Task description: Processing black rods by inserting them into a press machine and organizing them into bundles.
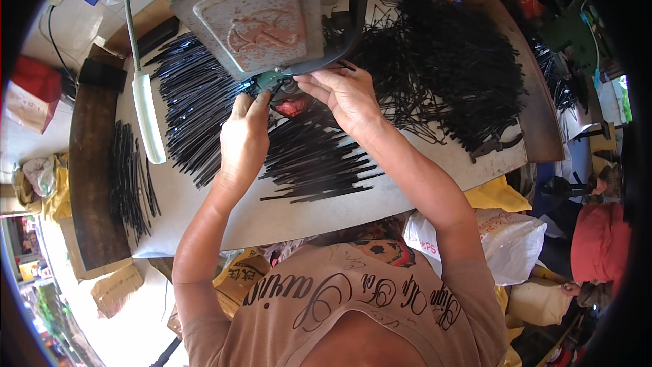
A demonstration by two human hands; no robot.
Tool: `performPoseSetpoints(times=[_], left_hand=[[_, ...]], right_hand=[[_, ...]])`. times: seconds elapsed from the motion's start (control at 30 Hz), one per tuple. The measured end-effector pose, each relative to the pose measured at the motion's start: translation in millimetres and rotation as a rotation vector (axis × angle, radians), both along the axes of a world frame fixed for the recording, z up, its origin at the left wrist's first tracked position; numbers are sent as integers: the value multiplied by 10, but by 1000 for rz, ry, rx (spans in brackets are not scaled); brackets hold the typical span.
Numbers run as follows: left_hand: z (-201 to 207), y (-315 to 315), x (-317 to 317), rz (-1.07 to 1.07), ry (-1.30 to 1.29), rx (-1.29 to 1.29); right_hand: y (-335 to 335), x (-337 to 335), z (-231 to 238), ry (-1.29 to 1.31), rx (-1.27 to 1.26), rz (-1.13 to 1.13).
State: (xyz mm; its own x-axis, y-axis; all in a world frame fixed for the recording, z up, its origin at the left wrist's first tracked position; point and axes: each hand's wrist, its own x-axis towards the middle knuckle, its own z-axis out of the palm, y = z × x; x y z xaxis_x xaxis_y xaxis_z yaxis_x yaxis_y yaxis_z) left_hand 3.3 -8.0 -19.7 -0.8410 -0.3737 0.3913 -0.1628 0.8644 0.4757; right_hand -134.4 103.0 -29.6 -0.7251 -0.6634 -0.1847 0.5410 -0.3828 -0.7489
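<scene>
A machine with a worn grey metal head [251, 24] stands over the work table. Just below that head, my left hand [244, 136] is closed, its fingertips pinched at the machine's green working part [270, 81]; whatever they hold is hidden. My right hand [343, 98] reaches to the other side of the same part with fingers bent together. A short dark end of a thin black strip shows at its fingers. Under and between the hands lies a red piece [291, 106]. Long straight black strips [319, 156] are spread in rows around both hands.
A tangled heap of bent black pieces [462, 61] covers the table's right side, with dark pliers [497, 147] at its near edge. A white lamp [148, 119] hangs at left. More strips [129, 177] lie beside the curved wooden rim [95, 163]. White bags [509, 241] sit below the table.
</scene>
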Motion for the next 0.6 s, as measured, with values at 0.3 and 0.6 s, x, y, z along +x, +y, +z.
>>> performPoseSetpoints(times=[0.3,0.6], left_hand=[[-86,-183,-122,-109,-188,-461],[30,-325,-123,-295,-195,-451]], right_hand=[[104,-90,-120,89,-62,-58],[-11,-271,-266,-86,43,7]])
